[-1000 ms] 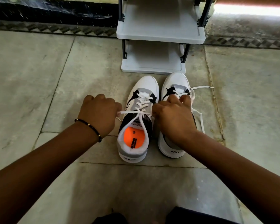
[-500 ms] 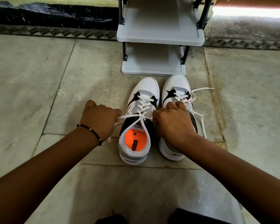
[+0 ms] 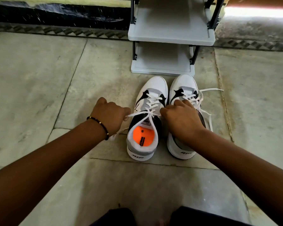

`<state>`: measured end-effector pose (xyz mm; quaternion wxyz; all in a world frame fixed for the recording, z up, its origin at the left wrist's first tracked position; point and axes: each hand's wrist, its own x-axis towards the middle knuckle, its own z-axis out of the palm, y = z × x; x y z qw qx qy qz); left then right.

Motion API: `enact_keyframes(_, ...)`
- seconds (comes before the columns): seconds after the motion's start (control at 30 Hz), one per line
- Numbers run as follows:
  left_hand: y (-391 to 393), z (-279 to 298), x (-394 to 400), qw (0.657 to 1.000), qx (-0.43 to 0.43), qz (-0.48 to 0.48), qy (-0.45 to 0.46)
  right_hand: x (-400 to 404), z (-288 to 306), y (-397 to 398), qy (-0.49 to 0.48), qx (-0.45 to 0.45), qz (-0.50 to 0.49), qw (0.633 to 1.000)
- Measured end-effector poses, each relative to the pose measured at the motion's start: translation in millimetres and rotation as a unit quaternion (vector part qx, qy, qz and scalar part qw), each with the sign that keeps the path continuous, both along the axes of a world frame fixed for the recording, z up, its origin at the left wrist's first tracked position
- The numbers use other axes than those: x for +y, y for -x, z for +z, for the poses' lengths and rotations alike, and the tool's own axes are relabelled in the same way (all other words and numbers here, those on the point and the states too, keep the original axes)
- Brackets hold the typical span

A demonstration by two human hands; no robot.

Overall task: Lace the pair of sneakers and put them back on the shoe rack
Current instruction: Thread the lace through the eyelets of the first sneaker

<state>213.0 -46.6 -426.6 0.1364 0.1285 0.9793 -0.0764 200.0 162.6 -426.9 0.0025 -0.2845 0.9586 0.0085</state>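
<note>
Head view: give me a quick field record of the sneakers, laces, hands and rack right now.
left sneaker: on floor, laced, orange insole showing
left hand: closed on one end of its lace, pulled out sideways
right hand: closed on the other end, over the right sneaker
right sneaker: on floor beside it, lace ends loose
shoe rack: just beyond the toes, both visible shelves bare

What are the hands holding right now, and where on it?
Left hand and right hand each pinch one end of the left sneaker's lace, pulled sideways.
</note>
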Motion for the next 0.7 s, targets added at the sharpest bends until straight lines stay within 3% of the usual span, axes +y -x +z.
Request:
enact_keyframes(0.2,-2.0,-4.1,1.0,0.999,0.03,-0.035,-0.014,2.0,4.8,2.0,-0.009,-0.028,0.02,0.999)
enact_keyframes(0.47,-6.4,-6.7,0.8,0.999,0.018,-0.029,-0.035,8.2,-3.3,-4.9,-0.004,0.002,0.009,1.0)
enact_keyframes(0.6,-9.5,-8.6,2.7,0.999,0.004,-0.029,-0.044,6.3,-1.0,-4.4,-0.001,-0.026,0.023,0.999)
enact_keyframes(0.7,-10.2,-8.0,-2.9,0.992,0.025,-0.029,-0.12,10.9,4.7,-3.1,-0.024,-0.039,0.027,0.999)
